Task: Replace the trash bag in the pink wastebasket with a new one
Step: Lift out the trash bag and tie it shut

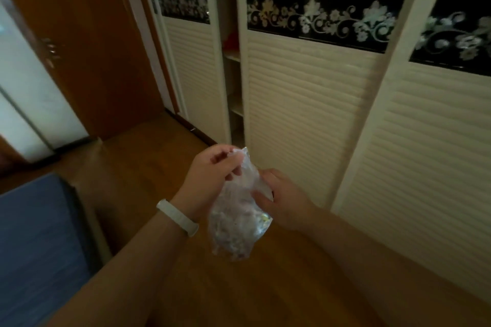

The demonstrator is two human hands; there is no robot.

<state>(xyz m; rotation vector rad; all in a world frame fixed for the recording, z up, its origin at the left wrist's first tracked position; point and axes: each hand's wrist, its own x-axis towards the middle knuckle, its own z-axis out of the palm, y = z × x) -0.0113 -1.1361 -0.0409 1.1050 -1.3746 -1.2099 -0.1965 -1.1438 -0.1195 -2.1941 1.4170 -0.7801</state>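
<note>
Forearms are stretching out over the wooden floor (148, 156), carrying the filled clear trash bag (233, 231) mid-air: the left hand (212, 175) grip is pinching its neck, the right hand (284, 202) grip is holding its side. Being thin, light, slippery film, it is probably best held by the neck

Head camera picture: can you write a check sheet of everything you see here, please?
Surface: wooden floor.
Job's things: clear bag with bits inside, held up in the air; pink wastebasket not in view.
Clutter: nothing seen.
Hands: left hand pinches the bag's top; right hand holds its side; white wristband on the left wrist.
Cables: nothing seen.
Surroundings: cream wardrobe doors with flowered bands, brown door, blue thing at the left.
</note>
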